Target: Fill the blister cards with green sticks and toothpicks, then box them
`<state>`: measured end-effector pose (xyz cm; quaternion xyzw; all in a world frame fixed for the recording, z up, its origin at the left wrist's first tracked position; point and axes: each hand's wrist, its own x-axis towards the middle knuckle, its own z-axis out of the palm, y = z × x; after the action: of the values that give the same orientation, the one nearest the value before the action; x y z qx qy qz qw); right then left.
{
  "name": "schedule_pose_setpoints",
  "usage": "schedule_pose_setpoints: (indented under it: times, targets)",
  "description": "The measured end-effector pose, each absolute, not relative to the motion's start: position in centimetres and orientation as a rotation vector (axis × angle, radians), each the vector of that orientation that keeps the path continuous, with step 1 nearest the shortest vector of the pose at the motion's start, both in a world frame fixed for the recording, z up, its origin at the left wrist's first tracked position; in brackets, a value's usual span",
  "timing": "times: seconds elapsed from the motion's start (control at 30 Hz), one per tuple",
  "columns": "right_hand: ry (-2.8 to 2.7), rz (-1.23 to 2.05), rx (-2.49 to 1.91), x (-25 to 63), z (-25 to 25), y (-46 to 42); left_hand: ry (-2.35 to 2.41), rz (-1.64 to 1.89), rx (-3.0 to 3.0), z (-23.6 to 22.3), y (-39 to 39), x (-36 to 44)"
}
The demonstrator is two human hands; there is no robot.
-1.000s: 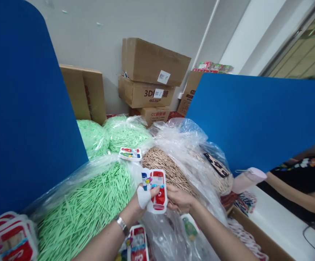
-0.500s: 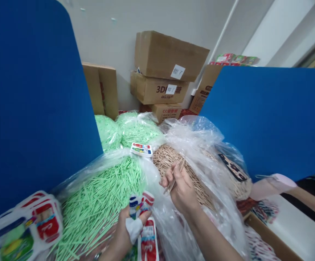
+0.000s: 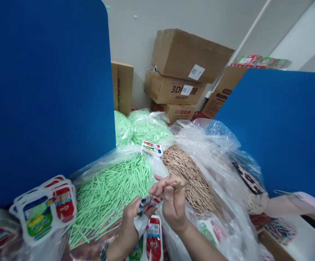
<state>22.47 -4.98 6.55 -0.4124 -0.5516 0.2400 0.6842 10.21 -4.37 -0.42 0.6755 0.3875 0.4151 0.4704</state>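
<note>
While your left grip [image 3: 131, 221] curls round a bent printed pouch [image 3: 143, 206], your right grip [image 3: 175, 206] pinches a few thin brown sticks [image 3: 179, 186] just beside it, above the middle of the tabletop [image 3: 92, 248]. Your right thumb and fingers close narrowly, presumably because such slender pieces need only a fingertip hold; they are too small to count. Your left fingers hide most of the pouch, so you cannot tell whether its mouth is open; the bend probably comes from being squeezed at the sides. A white wrap [image 3: 141, 224] covers the base of that thumb.

Just behind your right grip, a brown stick pile [image 3: 201, 192] lies in a clear plastic bag [image 3: 214, 159], whose film is spread aside, likely for easy reach. To its left, a green stick pile [image 3: 111, 192] lies apart, with plastic between the two. A pouch stack [image 3: 47, 210] sits fanned toward the near left corner, perhaps for easy picking; another pouch [image 3: 154, 237] lies beneath your left grip. Cardboard boxes [image 3: 184, 54] are piled toward the far edge, and blue partitions [image 3: 48, 101] stand at the left and right edges, seemingly as dividers.
</note>
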Motion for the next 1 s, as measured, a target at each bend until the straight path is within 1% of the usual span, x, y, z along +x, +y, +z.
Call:
schedule_pose_setpoints:
  times: [0.2, 0.33, 0.43, 0.57, 0.7, 0.77, 0.87, 1.0]
  targets:
    - [-1.277, 0.494, -1.046, 21.9, 5.4, -5.3, 0.970, 1.050, 1.650, 0.2, -4.3, 9.9]
    - [-1.291, 0.692, -1.212, 22.5, 4.8, -5.6, 0.955, 1.079, 1.703, 0.6, -4.0, 9.6]
    - [-1.379, 0.769, -1.193, 23.6, 4.8, -5.8, 0.944, 1.051, 1.743, 0.7, -3.5, 9.4]
    - [-1.459, 0.686, -1.111, 24.8, 5.6, -5.9, 0.932, 1.001, 1.754, 0.8, -3.0, 9.5]
    - [-1.601, 0.663, -1.185, 24.7, 5.8, -5.8, 0.905, 0.982, 1.767, 0.9, -2.8, 9.8]
    - [-1.547, 0.694, -1.205, 24.4, 5.6, -5.7, 0.892, 0.974, 1.785, 0.9, -2.8, 9.8]
    - [-1.316, 0.800, -1.205, 24.2, 5.5, -5.3, 0.886, 0.954, 1.811, 0.9, -2.8, 9.7]
    - [-0.941, 0.922, -1.056, 24.3, 6.0, -4.7, 0.904, 0.959, 1.827, 0.7, -2.9, 9.6]
